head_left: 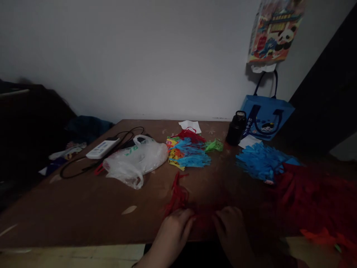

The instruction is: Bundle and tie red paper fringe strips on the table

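At the table's near edge, my left hand is closed, thumb and fingers pinching a red fringed strip of what looks like paper or thin cloth. Its loose strands spread on the tabletop just beyond that hand. A darker red stretch of the same material runs between my two hands. My right hand is closed too, with its fingertips at the other end of that stretch; the grip there is dim and slightly blurred. A large heap of red fringe lies to the right of my right hand.
On the brown table lie a white plastic bag, a white power strip with black cable, bundles of coloured fringe and a blue fringe pile. A black bottle and a blue tote bag stand at the back right.
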Demonstrator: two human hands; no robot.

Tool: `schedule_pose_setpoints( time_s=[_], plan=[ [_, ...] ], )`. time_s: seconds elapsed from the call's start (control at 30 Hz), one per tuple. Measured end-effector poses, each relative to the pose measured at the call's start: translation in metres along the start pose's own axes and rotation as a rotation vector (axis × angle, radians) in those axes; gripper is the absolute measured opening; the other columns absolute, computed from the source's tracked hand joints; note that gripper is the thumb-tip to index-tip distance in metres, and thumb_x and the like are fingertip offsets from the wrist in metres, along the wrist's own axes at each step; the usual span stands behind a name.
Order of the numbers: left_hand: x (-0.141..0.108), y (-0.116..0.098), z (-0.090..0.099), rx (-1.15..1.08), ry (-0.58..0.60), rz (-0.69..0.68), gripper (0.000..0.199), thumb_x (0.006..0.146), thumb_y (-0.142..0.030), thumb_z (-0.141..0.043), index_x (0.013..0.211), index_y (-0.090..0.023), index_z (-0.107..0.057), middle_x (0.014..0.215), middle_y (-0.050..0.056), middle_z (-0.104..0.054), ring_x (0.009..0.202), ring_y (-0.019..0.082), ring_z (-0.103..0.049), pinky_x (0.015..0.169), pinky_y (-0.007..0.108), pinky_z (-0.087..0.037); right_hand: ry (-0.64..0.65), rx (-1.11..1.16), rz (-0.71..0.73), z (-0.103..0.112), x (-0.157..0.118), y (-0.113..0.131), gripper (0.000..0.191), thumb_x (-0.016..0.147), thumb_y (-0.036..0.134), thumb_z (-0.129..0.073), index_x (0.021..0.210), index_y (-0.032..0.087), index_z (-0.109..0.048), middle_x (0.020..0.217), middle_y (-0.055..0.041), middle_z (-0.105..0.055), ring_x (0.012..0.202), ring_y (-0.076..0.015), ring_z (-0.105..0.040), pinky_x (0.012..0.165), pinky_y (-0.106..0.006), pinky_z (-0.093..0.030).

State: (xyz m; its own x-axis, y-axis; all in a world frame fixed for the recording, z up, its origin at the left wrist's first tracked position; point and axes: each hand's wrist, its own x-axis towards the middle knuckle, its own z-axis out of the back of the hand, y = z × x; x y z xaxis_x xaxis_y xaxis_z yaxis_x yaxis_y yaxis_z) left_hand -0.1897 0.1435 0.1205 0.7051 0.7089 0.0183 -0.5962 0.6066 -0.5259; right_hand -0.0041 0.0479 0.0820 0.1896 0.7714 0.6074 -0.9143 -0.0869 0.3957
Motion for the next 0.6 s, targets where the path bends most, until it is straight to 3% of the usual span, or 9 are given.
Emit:
schedule_pose_setpoints(
  time_s=[0.17,0.33,0.5,0.6],
  plan=[
    [0.018,-0.003,-0.009,0.037,-0.015,0.157,0.020,0.090,-0.010,-0.048,0.100,-0.017,-0.064,0.100,0.011,-0.073,0.089,0.026,-0.071,0.079,0.035,-0.054,0.028,-0.134,-0.056,-0.013,0.015,-0.001,0.033,0.101,0.027,-0.035,0.083,0.021,-0.062,0.071,-0.0031,-0.065,0.066,-0.0206,-0.055,0.071,-0.039,-0.034],
    [0.022,-0.003,-0.012,0.021,-0.018,0.166,0.022,0.087,-0.009,-0.048,0.101,-0.017,-0.063,0.100,0.012,-0.073,0.089,0.028,-0.071,0.077,0.037,-0.054,-0.092,-0.192,-0.011,-0.002,0.023,-0.001,0.029,0.101,0.028,-0.036,0.097,0.020,-0.064,0.090,-0.0073,-0.069,0.084,-0.0235,-0.059,0.081,-0.043,-0.036],
    [0.025,0.001,-0.010,-0.026,-0.023,0.157,0.022,0.086,-0.008,-0.050,0.101,-0.018,-0.063,0.096,0.009,-0.075,0.088,0.025,-0.072,0.077,0.034,-0.053,0.121,0.023,0.314,0.002,0.015,0.002,0.020,0.097,0.019,-0.044,0.096,0.023,-0.063,0.089,0.0004,-0.069,0.087,-0.0161,-0.060,0.100,-0.038,-0.034],
    [0.022,0.009,-0.002,-0.056,-0.063,0.138,0.020,0.086,-0.010,-0.050,0.100,-0.019,-0.061,0.095,0.007,-0.074,0.088,0.022,-0.071,0.077,0.031,-0.053,0.177,-0.005,0.332,-0.006,0.009,-0.001,0.020,0.091,0.008,-0.046,0.086,0.022,-0.060,0.081,0.0022,-0.066,0.078,-0.0139,-0.059,0.100,-0.036,-0.037]
  ],
)
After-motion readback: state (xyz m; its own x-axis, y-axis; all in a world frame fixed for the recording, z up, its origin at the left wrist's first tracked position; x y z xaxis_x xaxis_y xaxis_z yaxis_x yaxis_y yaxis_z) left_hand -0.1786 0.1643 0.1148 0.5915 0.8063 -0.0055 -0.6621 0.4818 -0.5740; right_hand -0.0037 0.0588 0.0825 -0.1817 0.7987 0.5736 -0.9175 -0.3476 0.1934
